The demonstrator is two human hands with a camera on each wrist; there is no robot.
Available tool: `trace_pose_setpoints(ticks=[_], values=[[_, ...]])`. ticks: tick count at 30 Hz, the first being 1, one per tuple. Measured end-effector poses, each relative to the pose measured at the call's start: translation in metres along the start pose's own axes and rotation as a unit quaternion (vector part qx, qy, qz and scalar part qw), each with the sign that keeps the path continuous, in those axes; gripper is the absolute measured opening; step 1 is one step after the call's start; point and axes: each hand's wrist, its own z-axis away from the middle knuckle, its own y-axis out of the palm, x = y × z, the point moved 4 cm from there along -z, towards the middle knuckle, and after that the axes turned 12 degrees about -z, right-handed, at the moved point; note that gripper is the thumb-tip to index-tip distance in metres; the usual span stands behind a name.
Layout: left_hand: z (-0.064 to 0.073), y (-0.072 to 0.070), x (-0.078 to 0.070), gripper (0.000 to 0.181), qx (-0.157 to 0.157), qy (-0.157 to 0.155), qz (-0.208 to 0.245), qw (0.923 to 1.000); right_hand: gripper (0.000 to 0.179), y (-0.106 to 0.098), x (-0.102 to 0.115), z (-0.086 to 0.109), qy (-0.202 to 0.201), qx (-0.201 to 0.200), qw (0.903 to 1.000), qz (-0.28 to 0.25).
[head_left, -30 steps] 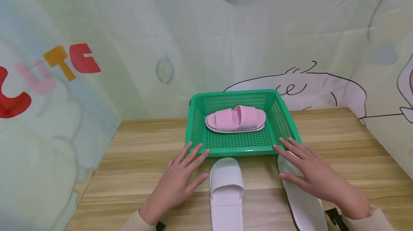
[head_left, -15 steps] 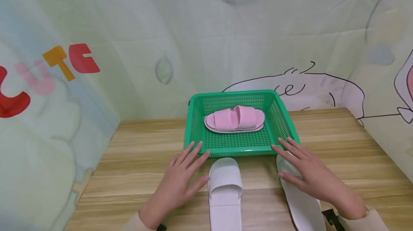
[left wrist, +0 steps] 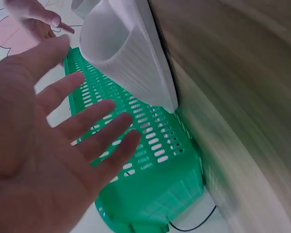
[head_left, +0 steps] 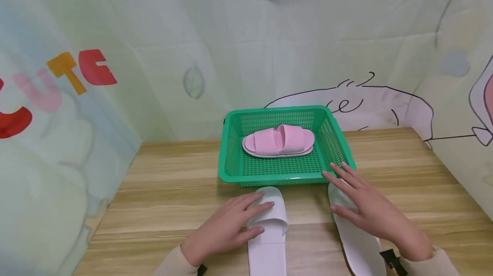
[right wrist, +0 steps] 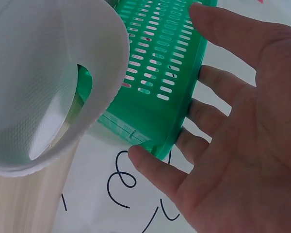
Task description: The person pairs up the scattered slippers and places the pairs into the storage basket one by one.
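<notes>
The left hand [head_left: 227, 227] has shifted: half a second ago its fingertips were at the near left corner of the green basket [head_left: 286, 178], and now it has drawn back and swung inward over the left white slipper [head_left: 267, 253]. The right hand [head_left: 371, 209] has barely changed, its fingertips at the basket's near right corner. The basket and the pink slippers [head_left: 295, 138] inside it look as they did.

The left white slipper lies on the desk [head_left: 173, 173] just in front of the basket, toe toward it, with the left hand's fingers reaching across its ribbed strap from the left. Those fingers are loose and spread, grasping nothing; whether they touch the strap I can't tell. The right white slipper [head_left: 358, 244] lies at a slant beneath the right hand, its front part mostly covered from above. That hand is also released, fingers spread; I can't tell whether the tips press on the rim. Between the two white slippers, a strip of wood grain shows. The pink slippers lie crosswise in the basket, beyond both hands, against the pale printed backdrop [head_left: 231, 32] at the back.
</notes>
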Motion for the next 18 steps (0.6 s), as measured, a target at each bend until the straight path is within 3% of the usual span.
trace_pose_setpoints(ticks=[2,5,18], values=[[-0.0034,0.0043,0.0,0.057,0.029,-0.01,0.002,0.9995,0.08,0.0009,-0.0009,-0.0002,0.0,0.0,1.0,-0.009],[-0.0075,0.0085,-0.0006,0.057,0.044,-0.018,0.001,0.9989,0.079,0.0007,-0.0006,-0.0014,-0.003,-0.002,0.9998,-0.017],[-0.0076,0.0072,-0.0023,0.052,0.008,-0.015,-0.011,0.9998,0.075,-0.0015,0.0012,-0.0013,0.013,0.005,0.999,-0.042]])
